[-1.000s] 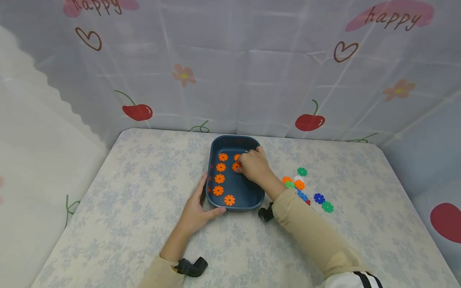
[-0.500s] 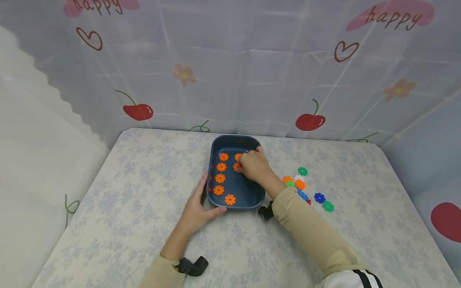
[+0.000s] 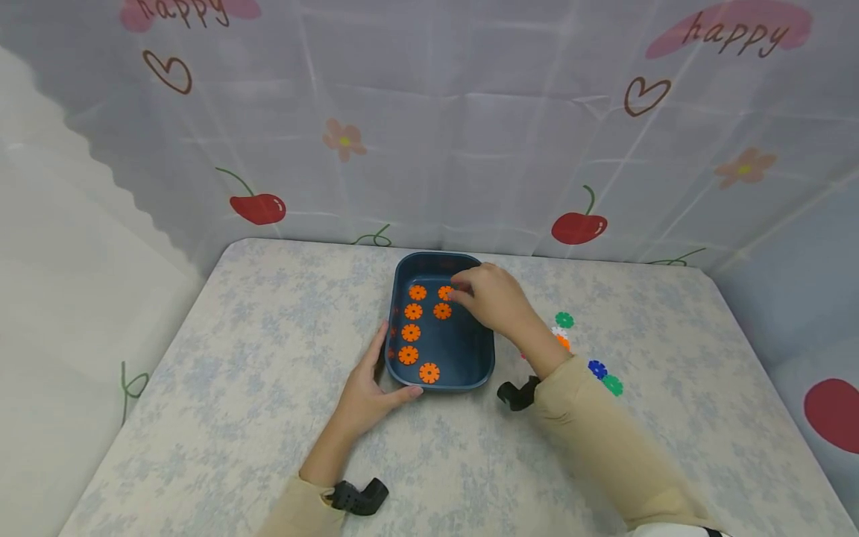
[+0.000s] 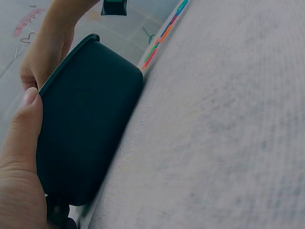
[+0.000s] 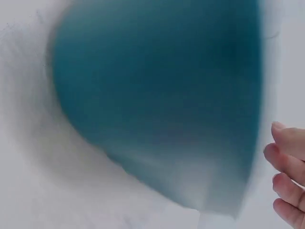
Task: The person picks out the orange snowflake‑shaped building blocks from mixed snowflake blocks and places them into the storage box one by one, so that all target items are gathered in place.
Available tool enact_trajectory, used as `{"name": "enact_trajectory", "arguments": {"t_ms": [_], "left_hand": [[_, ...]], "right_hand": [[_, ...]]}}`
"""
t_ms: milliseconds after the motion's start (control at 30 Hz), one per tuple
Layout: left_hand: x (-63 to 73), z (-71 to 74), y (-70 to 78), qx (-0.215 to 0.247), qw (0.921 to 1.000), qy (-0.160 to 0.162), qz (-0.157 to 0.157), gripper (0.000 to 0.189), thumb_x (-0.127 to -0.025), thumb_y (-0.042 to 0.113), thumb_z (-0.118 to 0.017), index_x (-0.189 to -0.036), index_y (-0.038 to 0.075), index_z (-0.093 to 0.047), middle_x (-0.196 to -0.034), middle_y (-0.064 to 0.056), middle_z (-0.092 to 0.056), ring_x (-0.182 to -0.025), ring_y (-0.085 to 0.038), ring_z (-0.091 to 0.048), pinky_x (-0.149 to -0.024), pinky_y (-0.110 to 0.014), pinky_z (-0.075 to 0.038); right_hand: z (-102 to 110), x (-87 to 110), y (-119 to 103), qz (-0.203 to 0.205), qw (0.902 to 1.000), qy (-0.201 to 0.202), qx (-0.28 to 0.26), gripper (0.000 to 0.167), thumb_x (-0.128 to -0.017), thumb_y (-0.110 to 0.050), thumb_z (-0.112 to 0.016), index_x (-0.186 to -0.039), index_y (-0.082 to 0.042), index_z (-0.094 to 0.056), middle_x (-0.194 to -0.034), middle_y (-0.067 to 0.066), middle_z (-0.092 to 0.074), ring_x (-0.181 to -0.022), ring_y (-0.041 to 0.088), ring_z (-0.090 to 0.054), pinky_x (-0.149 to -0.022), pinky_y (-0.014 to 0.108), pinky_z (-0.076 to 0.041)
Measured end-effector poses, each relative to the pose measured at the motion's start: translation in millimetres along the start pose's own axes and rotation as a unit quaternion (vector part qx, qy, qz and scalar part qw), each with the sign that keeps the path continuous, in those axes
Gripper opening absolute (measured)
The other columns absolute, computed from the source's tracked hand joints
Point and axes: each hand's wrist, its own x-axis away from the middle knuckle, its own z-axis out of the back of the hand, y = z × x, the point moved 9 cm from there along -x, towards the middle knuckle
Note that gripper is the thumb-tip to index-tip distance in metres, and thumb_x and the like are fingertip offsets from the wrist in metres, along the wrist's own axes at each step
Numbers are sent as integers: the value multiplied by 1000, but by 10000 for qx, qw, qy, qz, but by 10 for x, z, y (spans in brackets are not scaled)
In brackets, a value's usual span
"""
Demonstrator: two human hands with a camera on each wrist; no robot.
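A dark blue tray (image 3: 466, 359) holds several orange snowflake-shaped discs (image 3: 411, 333): a column along its left side, one near its front wall and two at the back right. My left hand (image 3: 362, 400) grips the tray's front left corner; its thumb (image 4: 29, 117) lies against the rim in the left wrist view. Over the back right of the tray is my right hand (image 3: 498, 300), fingers bent and fingertips close above the rearmost right disc (image 3: 446, 293). In the right wrist view its fingers (image 5: 288, 188) are loosely curved, with nothing visible between them.
To the right of the tray lie loose discs, including a green one (image 3: 564, 320), a blue one (image 3: 596, 369) and another green one (image 3: 612, 385). The right forearm hides part of that pile. A printed curtain (image 3: 436, 149) hangs behind the table (image 3: 268, 358).
My right hand has risen and drawn back to the right from the tray floor, uncovering the two right-hand orange discs. My left hand and the tray have stayed in place.
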Motion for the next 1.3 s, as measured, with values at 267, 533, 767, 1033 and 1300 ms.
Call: {"name": "enact_trajectory", "arguments": {"t_ms": [267,533,767,1033,1300], "left_hand": [[11,-3,-13,20,10000,45,52,112,-78,25,-86,-160,34,-9,-167,1,-11,-154,-21,-15,-125,-44,-21],[12,0,-35,12,10000,46,48,113,-78,27,-86,-160,35,-8,-168,2,-9,-154,-20,-14,-125,-44,-21],[8,-6,-37,0,10000,28,39,113,-78,28,-86,-160,35,-8,-168,1,-9,-154,-20,-14,-125,-44,-21],[4,-11,-34,16,10000,42,-40,113,-79,26,-86,-160,33,-8,-168,-1,-9,-154,-21,-14,-125,-44,-21],[5,-9,-17,-9,10000,38,-13,113,-79,25,-86,-160,31,-8,-168,-1,-10,-154,-22,-14,-124,-45,-21]], "right_hand": [[456,335,330,-396,9981,468,22,31,-93,-28,-71,-120,-11,-72,-96,4,-72,-92,26,-61,-73,40,-54],[575,750,795,-883,9944,576,84,28,-94,-25,-69,-117,-9,-72,-94,7,-70,-89,28,-58,-74,43,-54],[341,1119,1201,-1596,9869,-234,-44,36,-94,-28,-69,-123,-7,-69,-98,8,-68,-78,22,-53,-60,31,-46],[42,1381,1508,-1785,9803,-754,-391,38,-91,-25,-73,-122,-3,-67,-98,8,-65,-74,16,-55,-62,29,-50],[-49,1435,1669,-1907,9778,-668,-547,31,-90,-20,-75,-116,-5,-68,-90,5,-61,-76,18,-53,-64,29,-48]]}}
